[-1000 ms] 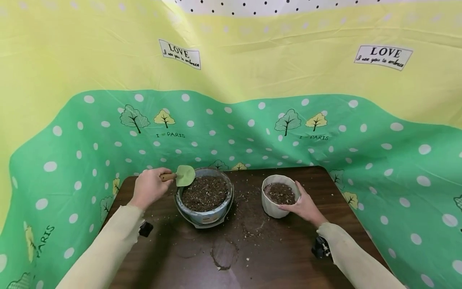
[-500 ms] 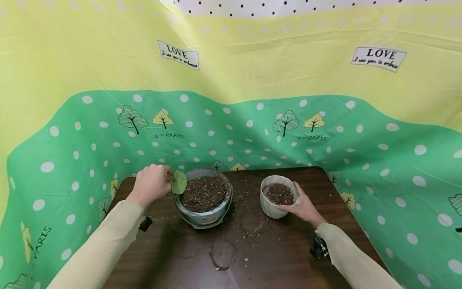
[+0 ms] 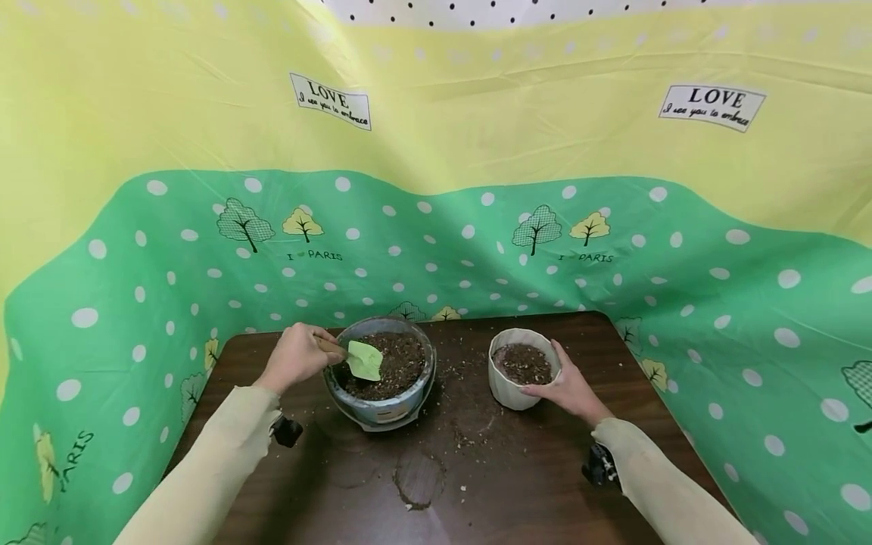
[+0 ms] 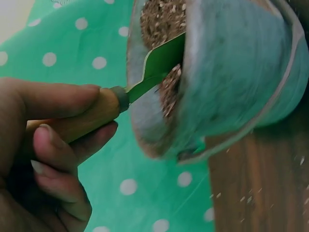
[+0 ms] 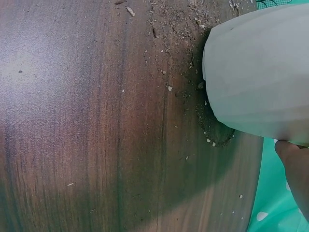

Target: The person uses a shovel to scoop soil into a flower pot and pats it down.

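My left hand [image 3: 298, 357] grips the wooden handle of a small green trowel [image 3: 364, 360]. The trowel's blade is inside the rim of a blue-grey bucket [image 3: 391, 412], over the dark soil [image 3: 402, 359]. In the left wrist view, fingers and thumb wrap the handle [image 4: 94, 113], and the blade [image 4: 161, 60] dips past the rim to the soil. To the right, my right hand [image 3: 571, 387] holds a white faceted pot [image 3: 507, 387] by its side, thumb at the front near the rim. Soil partly fills the pot. The right wrist view shows the pot's wall [image 5: 260, 72] and one finger.
Both containers stand on a dark wooden table [image 3: 354, 492]. Soil crumbs [image 3: 470, 439] lie between and in front of them, with a ring-shaped soil mark [image 3: 418, 481] nearer me. A green and yellow printed curtain [image 3: 422, 250] encloses the back and sides.
The trowel was drawn left to the bucket's rim with its blade turned, then moved right and down over the soil. My right hand and the pot stay in place.
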